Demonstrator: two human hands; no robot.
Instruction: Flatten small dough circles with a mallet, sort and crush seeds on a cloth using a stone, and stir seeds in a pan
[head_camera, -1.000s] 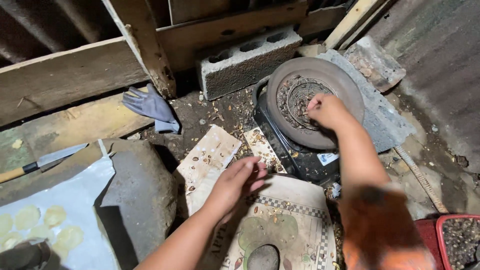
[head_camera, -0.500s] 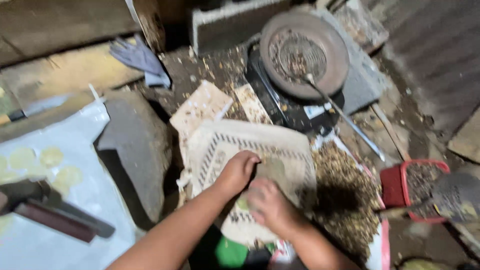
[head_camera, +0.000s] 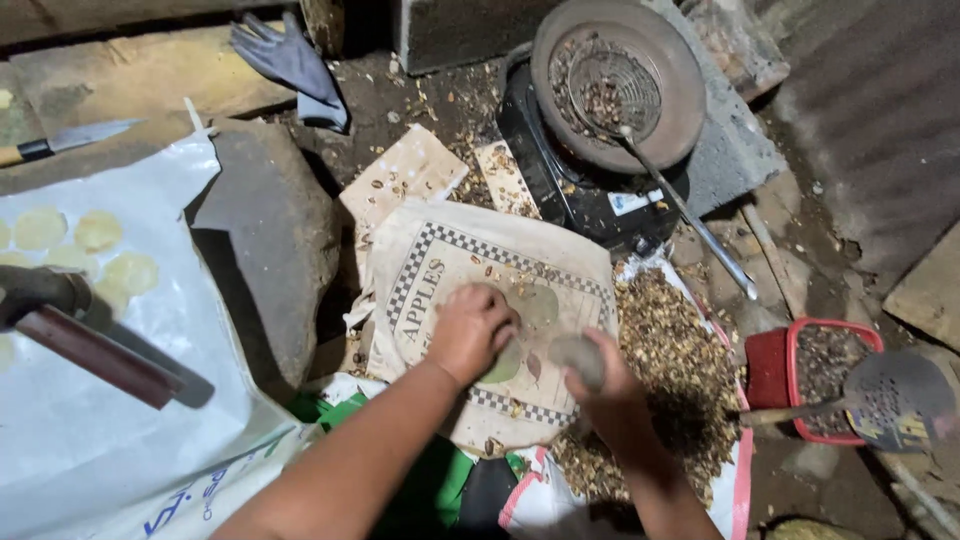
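Observation:
My left hand (head_camera: 472, 330) rests knuckles-down on a flat piece of printed cardboard with a checkered border (head_camera: 440, 255), fingers curled over something I cannot make out. My right hand (head_camera: 600, 385) is just right of it, closed on a smooth grey stone (head_camera: 578, 355) held over the cardboard. A heap of small brown nuts or shell bits (head_camera: 672, 345) lies right beside the right hand. A round pan (head_camera: 672, 75) with a wire skimmer (head_camera: 620, 90) in it sits on a black stove at the top.
A large flat stone (head_camera: 270, 235) lies to the left, next to a white sack (head_camera: 120, 420) with pale flattened discs (head_camera: 100, 230) and a hammer (head_camera: 70, 325). A knife (head_camera: 65, 140) and grey glove (head_camera: 290, 60) lie at the back. A red container (head_camera: 815, 380) and perforated ladle (head_camera: 895, 400) stand right.
My right hand left the pan at the back, came down to the cardboard and now holds the stone. The view tilted down towards my lap; my left hand stayed on the cardboard.

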